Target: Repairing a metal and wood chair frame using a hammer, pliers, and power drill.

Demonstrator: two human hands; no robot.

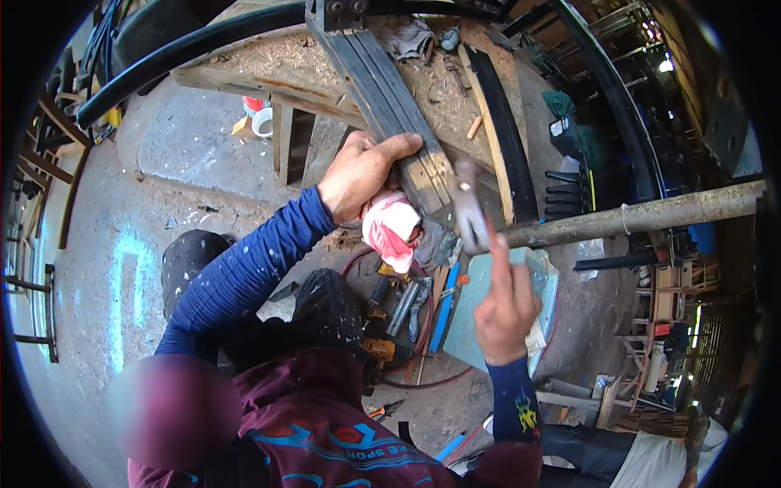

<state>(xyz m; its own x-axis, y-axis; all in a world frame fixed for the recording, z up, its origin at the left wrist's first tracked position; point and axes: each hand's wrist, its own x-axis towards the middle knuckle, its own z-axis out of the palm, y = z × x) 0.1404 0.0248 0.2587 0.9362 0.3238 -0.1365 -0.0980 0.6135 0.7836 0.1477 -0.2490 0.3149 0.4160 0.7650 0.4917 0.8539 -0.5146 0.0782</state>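
A dark, grooved wooden beam (pixel 376 77) runs from the workbench (pixel 268 85) toward me, its near end worn to bare pale wood. My left hand (pixel 362 167) is closed around the beam's edge near that end, thumb lying across the top. In my right hand (pixel 506 313) is a claw hammer (pixel 470 220), gripped by its thin orange handle with the index finger stretched along it. The hammer's head, slightly blurred, is right beside the beam's bare end. Below my left hand hangs a crumpled red and white cloth (pixel 390 230).
A black-and-pale wooden piece (pixel 500 122) lies on the sawdust-strewn bench. To the right, a long metal pipe (pixel 651 218) juts across. Beneath stand a pale blue-green box (pixel 480 305) and a yellow power drill (pixel 379 352). A white bucket (pixel 262 124) sits at far left.
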